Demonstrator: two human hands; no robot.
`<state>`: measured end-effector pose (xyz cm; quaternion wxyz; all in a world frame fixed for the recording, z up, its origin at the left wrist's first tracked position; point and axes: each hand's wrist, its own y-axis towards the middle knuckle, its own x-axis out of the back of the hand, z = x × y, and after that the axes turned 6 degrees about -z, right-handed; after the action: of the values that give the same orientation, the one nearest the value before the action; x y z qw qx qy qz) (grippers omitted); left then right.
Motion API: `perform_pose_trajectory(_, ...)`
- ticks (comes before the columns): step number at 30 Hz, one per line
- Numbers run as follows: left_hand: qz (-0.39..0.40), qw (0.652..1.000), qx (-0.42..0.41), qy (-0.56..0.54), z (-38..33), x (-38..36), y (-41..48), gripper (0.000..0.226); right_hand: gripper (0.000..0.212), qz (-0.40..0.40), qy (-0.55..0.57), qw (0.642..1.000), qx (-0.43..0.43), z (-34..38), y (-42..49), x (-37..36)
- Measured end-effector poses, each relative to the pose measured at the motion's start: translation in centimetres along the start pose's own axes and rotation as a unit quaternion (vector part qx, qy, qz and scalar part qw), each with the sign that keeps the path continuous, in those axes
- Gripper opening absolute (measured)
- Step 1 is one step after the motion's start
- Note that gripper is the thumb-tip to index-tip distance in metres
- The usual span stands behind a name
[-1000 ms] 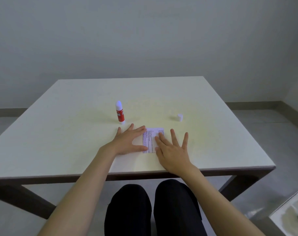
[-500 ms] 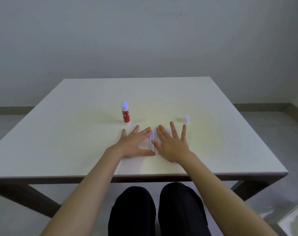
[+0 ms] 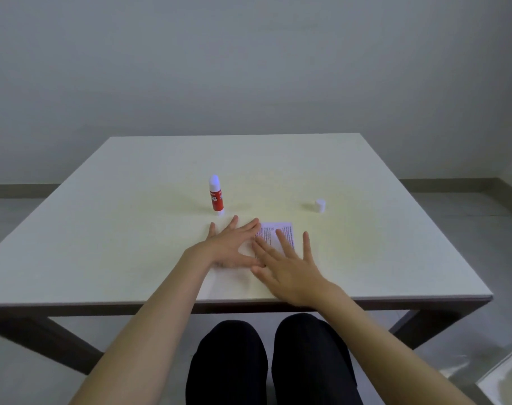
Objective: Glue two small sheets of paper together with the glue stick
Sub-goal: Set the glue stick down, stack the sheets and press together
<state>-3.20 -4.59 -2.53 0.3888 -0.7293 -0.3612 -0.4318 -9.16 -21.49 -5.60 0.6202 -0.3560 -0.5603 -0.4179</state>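
A small printed paper sheet [image 3: 281, 231] lies flat on the white table [image 3: 132, 229], near the front edge. My left hand [image 3: 231, 247] rests flat on the sheet's left part with its fingers spread. My right hand [image 3: 287, 267] lies flat over the lower right part, fingers apart. Whether a second sheet lies under the hands I cannot tell. A red and white glue stick [image 3: 216, 195] stands upright, uncapped, just behind my left hand. Its white cap [image 3: 319, 205] sits apart at the right.
The table's front edge [image 3: 249, 301] runs just below my wrists, with my dark-clothed knees [image 3: 266, 361] under it. A pale object [image 3: 506, 375] shows on the floor at the lower right corner.
My right hand has slid back toward the front edge, uncovering the printed top of the sheet. My left hand stays flat in place. The view shifted slightly.
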Motion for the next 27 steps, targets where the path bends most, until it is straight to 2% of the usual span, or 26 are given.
perform_pose_trajectory(5,0.013,1.0,-0.001,0.02,-0.1,0.3,-0.1,0.096,0.062,0.02,-0.017,0.993,-0.117,-3.8,0.6,2.0)
perform_pose_trajectory(7,0.011,1.0,-0.002,0.017,-0.1,0.3,-0.1,0.095,0.069,0.009,-0.033,0.994,-0.101,-2.9,0.1,1.8)
perform_pose_trajectory(11,0.013,1.0,-0.001,0.018,-0.1,0.2,-0.1,0.095,0.085,-0.012,-0.034,0.999,-0.014,-1.6,-2.5,-0.4)
perform_pose_trajectory(14,0.015,1.0,0.001,0.014,-0.2,0.3,-0.1,0.095,0.068,0.017,-0.028,0.997,-0.066,-3.4,-1.6,1.3)
perform_pose_trajectory(16,0.016,1.0,0.002,0.013,-0.3,0.3,-0.2,0.095,0.067,0.026,-0.049,0.994,-0.09,-3.5,-1.2,2.2)
perform_pose_trajectory(21,0.012,1.0,0.004,0.009,-0.4,0.3,-0.2,0.095,0.08,0.014,-0.021,0.999,0.043,-0.7,-3.5,0.4)
perform_pose_trajectory(23,0.014,1.0,0.005,0.011,-0.4,0.4,-0.2,0.096,0.071,0.033,-0.005,0.999,0.027,-2.0,-3.0,1.1)
perform_pose_trajectory(25,0.015,1.0,0.006,0.013,-0.5,0.4,-0.2,0.096,0.065,0.044,-0.016,0.998,-0.031,-3.5,-1.6,2.2)
perform_pose_trajectory(27,0.014,1.0,0.006,0.007,-0.5,0.4,-0.3,0.096,0.066,0.036,-0.035,0.996,-0.068,-3.4,-0.6,2.7)
